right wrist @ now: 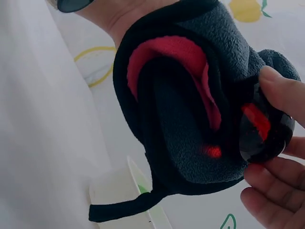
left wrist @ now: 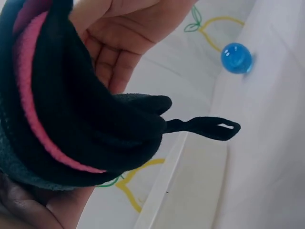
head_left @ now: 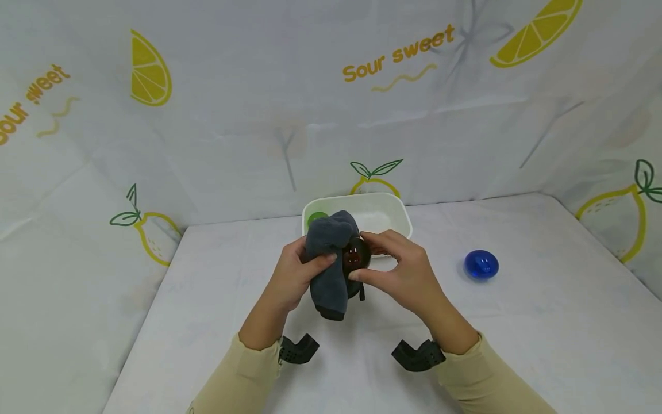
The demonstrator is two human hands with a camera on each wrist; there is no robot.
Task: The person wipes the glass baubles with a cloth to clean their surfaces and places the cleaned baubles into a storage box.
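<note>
Nearer than the tray (head_left: 384,214), the left hand (head_left: 296,275) clamps its fingers on a cloth (head_left: 327,233), apparently steadying it against the dark ball (head_left: 357,253) the right hand (head_left: 405,267) pinches.

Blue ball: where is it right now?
In the head view, the blue ball rests on the white table, to the right of the right hand and the white tray.
</note>
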